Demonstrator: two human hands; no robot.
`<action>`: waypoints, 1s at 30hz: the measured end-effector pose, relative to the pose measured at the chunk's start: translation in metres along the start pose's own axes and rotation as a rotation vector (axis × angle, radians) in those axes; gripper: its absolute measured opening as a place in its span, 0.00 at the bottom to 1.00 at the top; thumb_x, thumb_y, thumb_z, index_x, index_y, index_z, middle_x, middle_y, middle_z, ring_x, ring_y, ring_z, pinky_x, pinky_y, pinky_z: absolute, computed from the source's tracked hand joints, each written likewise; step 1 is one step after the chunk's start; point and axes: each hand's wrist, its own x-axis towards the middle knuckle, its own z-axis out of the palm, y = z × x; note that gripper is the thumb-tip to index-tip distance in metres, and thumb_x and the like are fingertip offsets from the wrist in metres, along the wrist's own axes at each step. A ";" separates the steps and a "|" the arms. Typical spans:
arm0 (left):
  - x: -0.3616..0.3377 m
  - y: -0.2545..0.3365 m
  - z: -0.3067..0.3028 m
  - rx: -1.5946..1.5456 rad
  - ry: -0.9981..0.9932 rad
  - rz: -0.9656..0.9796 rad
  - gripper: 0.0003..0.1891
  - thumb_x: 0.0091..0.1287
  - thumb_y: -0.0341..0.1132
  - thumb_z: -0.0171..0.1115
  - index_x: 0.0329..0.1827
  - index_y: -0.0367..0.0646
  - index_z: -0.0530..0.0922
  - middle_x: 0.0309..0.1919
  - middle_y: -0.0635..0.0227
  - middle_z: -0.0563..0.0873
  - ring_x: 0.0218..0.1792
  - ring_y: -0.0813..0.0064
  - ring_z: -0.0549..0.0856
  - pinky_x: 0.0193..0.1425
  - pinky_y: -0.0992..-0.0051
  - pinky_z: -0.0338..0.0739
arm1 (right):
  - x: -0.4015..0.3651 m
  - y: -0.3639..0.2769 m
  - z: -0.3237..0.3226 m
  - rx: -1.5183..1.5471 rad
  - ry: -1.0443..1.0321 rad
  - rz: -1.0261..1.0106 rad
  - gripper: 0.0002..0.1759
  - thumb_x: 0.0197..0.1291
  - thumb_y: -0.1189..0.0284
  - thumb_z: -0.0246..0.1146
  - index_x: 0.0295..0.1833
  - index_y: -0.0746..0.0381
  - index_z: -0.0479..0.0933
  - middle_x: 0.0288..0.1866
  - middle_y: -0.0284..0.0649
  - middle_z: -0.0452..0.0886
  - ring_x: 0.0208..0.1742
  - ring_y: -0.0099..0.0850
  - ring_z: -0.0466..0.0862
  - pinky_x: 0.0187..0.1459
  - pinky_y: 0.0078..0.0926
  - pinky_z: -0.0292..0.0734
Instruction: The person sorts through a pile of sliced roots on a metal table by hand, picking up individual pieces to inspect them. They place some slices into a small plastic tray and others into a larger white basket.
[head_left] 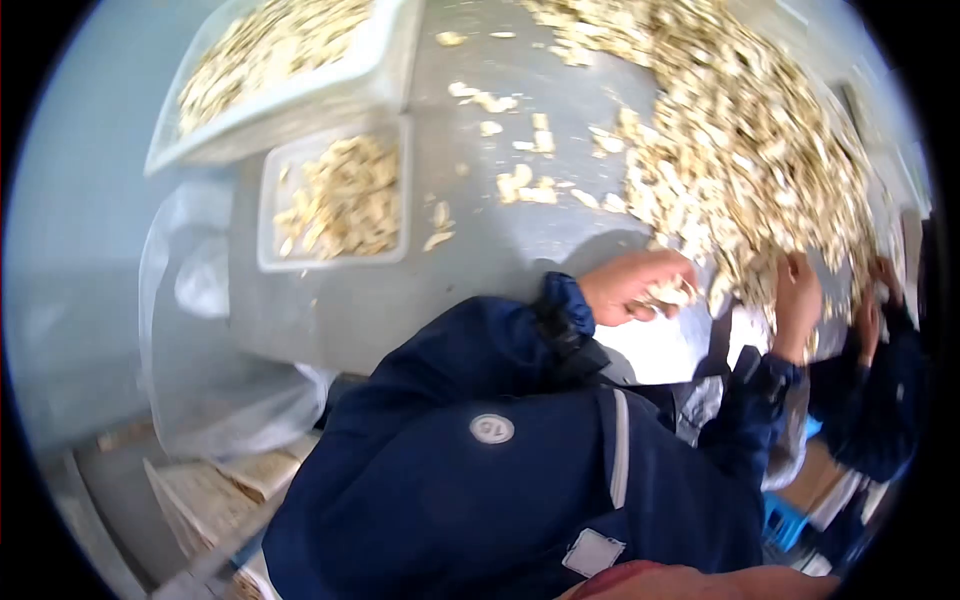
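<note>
My left hand (640, 285), in a dark blue sleeve, is curled around a few pale dried slices (672, 293) at the near edge of a large pile. Close to the pile's lower edge is my right hand (797, 300), its fingers pinched together among the pieces; I cannot tell what is between the fingertips. The big heap of pale, yellowish dried slices (740, 150) spreads over the grey metal table (450, 270). Several loose slices (525, 187) lie in small groups left of it.
A small white tray (404, 200) and a larger white bin (165, 140), both with slices, stand at the left. A clear plastic bag (180, 350) hangs by the table edge. Another person's hands (870, 315) work at the right, near a blue crate (783, 520).
</note>
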 end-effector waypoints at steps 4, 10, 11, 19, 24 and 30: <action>0.008 -0.002 0.008 -0.055 0.113 -0.099 0.17 0.83 0.51 0.58 0.55 0.46 0.83 0.43 0.68 0.84 0.35 0.77 0.85 0.18 0.84 0.61 | -0.008 -0.116 -0.035 0.380 -0.146 -0.098 0.13 0.76 0.67 0.68 0.53 0.67 0.84 0.41 0.44 0.91 0.40 0.31 0.88 0.45 0.30 0.82; 0.001 0.003 0.010 0.006 0.080 -0.020 0.14 0.81 0.48 0.60 0.50 0.48 0.83 0.37 0.74 0.86 0.29 0.84 0.84 0.18 0.83 0.62 | -0.046 -0.267 -0.087 1.187 -0.444 -0.535 0.28 0.79 0.77 0.62 0.80 0.67 0.69 0.69 0.47 0.84 0.70 0.36 0.83 0.71 0.32 0.77; 0.001 0.004 0.012 -0.002 0.130 -0.044 0.14 0.80 0.48 0.60 0.50 0.48 0.83 0.37 0.74 0.86 0.29 0.84 0.84 0.18 0.83 0.61 | -0.046 -0.271 -0.088 1.189 -0.387 -0.611 0.29 0.79 0.78 0.61 0.82 0.67 0.67 0.71 0.48 0.83 0.73 0.37 0.82 0.73 0.32 0.75; -0.008 -0.002 -0.001 0.557 -0.031 0.337 0.26 0.67 0.17 0.54 0.68 0.48 0.77 0.56 0.69 0.81 0.56 0.79 0.81 0.39 0.89 0.75 | -0.056 -0.106 -0.020 0.306 0.159 -0.381 0.23 0.68 0.80 0.69 0.67 0.57 0.84 0.69 0.47 0.83 0.72 0.45 0.82 0.70 0.40 0.78; -0.002 0.010 0.013 -0.219 0.201 -0.060 0.24 0.87 0.49 0.51 0.73 0.40 0.75 0.52 0.61 0.87 0.43 0.77 0.87 0.20 0.89 0.70 | -0.133 -0.034 -0.027 0.130 0.086 -0.181 0.18 0.67 0.71 0.71 0.62 0.55 0.86 0.71 0.45 0.81 0.73 0.51 0.78 0.74 0.46 0.73; -0.004 0.011 0.012 -0.103 0.199 -0.079 0.18 0.85 0.42 0.56 0.68 0.41 0.75 0.50 0.63 0.81 0.41 0.78 0.80 0.17 0.90 0.66 | -0.160 0.066 -0.022 -0.040 0.325 0.112 0.13 0.67 0.73 0.69 0.56 0.56 0.88 0.63 0.43 0.86 0.66 0.49 0.83 0.65 0.47 0.77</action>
